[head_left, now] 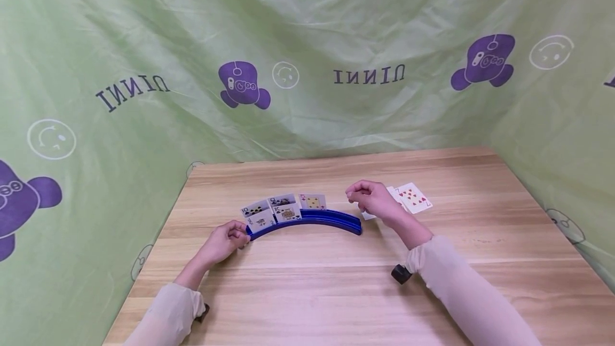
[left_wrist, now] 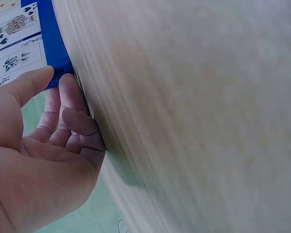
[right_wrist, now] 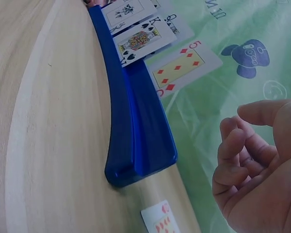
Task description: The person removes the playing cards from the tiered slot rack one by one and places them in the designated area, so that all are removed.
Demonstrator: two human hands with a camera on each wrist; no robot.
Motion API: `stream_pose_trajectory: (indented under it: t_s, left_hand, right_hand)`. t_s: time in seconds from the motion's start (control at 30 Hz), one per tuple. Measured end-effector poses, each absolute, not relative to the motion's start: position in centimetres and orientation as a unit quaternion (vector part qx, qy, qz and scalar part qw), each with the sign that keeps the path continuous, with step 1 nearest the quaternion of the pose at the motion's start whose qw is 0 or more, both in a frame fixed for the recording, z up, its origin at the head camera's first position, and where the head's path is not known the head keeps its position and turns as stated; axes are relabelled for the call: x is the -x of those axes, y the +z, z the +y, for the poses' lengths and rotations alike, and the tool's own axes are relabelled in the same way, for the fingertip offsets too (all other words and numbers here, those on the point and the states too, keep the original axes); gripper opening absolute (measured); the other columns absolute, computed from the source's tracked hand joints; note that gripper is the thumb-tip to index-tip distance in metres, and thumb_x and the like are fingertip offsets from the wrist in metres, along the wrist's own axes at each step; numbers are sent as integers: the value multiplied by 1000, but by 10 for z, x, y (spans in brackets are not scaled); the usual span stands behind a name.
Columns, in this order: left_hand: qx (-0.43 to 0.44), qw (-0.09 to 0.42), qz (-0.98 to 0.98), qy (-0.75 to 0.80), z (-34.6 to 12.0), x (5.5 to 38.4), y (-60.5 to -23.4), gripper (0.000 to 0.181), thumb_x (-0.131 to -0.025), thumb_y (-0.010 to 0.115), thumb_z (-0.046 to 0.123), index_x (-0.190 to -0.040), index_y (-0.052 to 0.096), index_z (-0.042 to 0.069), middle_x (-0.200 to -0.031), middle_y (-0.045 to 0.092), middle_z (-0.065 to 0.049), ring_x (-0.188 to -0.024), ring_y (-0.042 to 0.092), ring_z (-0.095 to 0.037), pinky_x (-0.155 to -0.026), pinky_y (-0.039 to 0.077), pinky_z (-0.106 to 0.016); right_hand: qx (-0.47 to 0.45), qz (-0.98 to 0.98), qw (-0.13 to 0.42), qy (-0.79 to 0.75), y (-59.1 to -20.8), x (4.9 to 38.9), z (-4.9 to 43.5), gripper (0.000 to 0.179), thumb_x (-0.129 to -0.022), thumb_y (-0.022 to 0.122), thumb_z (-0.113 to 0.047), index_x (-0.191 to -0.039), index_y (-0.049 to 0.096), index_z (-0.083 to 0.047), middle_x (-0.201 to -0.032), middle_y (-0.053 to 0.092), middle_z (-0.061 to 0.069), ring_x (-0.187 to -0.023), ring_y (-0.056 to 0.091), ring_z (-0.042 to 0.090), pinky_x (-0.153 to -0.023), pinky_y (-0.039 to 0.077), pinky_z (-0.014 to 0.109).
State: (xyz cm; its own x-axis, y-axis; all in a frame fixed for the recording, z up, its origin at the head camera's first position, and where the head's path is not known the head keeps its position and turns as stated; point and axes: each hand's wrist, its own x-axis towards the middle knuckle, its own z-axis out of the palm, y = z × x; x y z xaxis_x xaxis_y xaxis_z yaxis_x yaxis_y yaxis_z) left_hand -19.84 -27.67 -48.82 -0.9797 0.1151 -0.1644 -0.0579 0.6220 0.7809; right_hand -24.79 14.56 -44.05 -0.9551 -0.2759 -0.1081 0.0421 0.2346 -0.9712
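Observation:
A curved blue card holder lies on the table. My left hand pinches its left end, with the thumb on top. A joker and a king of spades stand in the front row. Behind them are a ten and a queen, partly covered. Farther right, a five of diamonds stands in the back slot. My right hand hovers beyond the holder's right end, fingers loosely bent. Nothing sits between its thumb and fingertips in the right wrist view.
Loose cards lie on the wooden table behind and under my right hand, with a seven of hearts on top. A green printed curtain hangs around the table's back and sides.

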Motion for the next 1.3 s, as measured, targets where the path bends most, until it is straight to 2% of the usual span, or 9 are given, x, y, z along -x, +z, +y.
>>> stream_pose_trajectory:
  t_s: [0.27, 0.8, 1.1, 1.3]
  left_hand:
    - [-19, 100, 896, 433, -276, 198, -487, 26, -88, 70, 8, -111, 61, 0, -91, 70, -10, -75, 60, -14, -63, 48, -21]
    - [-21, 97, 893, 438, -275, 197, -489, 27, -88, 71, 9, -112, 60, 0, -91, 70, -10, -75, 59, -14, -62, 47, -21]
    - [-23, 101, 890, 443, -276, 197, -489, 26, -88, 71, 7, -111, 60, -1, -90, 70, -10, -74, 60, -13, -63, 48, -22]
    - [-28, 97, 893, 438, -276, 197, -489, 27, -89, 70, 7, -112, 59, -2, -91, 70, -12, -75, 61, -14, -62, 48, -21]
  right_hand:
    - [76, 782, 131, -605, -441, 246, 136, 28, -97, 60, -15, -118, 62, 4, -96, 67, 9, -61, 48, 10, -51, 37, 21]
    - [88, 772, 127, -616, -436, 245, 114, 28, -95, 64, -15, -116, 63, 4, -89, 63, 2, -64, 48, 13, -62, 45, 24]
    - [99, 767, 130, -621, -438, 249, 103, 26, -95, 65, -14, -115, 64, 3, -81, 57, 1, -61, 47, 13, -57, 42, 24]
    - [103, 769, 131, -617, -440, 250, 98, 24, -94, 66, -13, -113, 65, 2, -83, 58, 0, -61, 48, 13, -57, 41, 24]
